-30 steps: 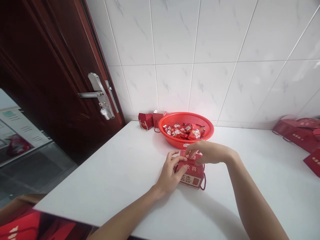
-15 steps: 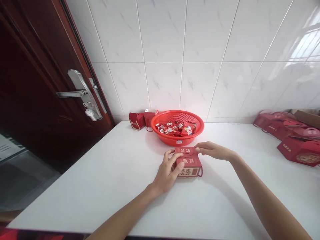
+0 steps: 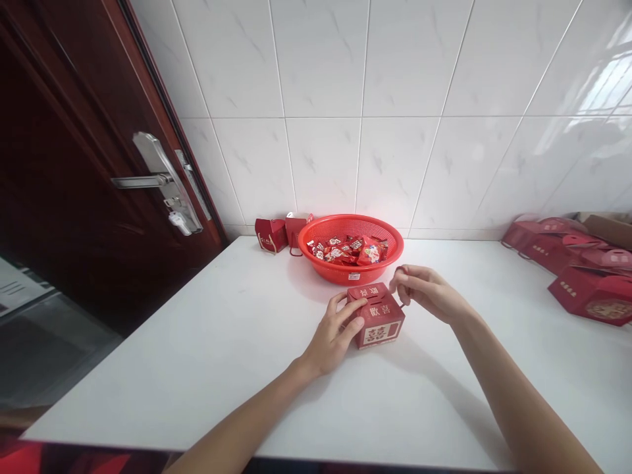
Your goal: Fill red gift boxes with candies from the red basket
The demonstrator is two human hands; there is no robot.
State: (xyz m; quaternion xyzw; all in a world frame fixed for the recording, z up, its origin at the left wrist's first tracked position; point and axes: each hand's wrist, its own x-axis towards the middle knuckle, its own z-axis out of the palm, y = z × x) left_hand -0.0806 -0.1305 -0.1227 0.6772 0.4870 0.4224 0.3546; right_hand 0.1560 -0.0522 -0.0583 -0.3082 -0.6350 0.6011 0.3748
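Observation:
A red gift box [image 3: 379, 316] with pale lettering stands closed on the white table, in front of a red basket of wrapped sweets. My left hand [image 3: 338, 332] rests on the box's left side, its fingers over the top and thumb at the near edge. Beside the box's right side, my right hand [image 3: 419, 289] pinches the dark red cord handle, part of which runs down to the box. The box's left side is hidden behind my left hand.
The red basket [image 3: 351, 268] stands near the tiled wall, with small red boxes [image 3: 271, 236] to its left. Several red boxes [image 3: 592, 295] lie at the far right of the white table [image 3: 207, 368]. A dark door [image 3: 74, 118] is at the left.
My right hand has left the box's top edge and risen slightly to the right with the cord. The box has turned a little, and its cord no longer hangs at the near right corner.

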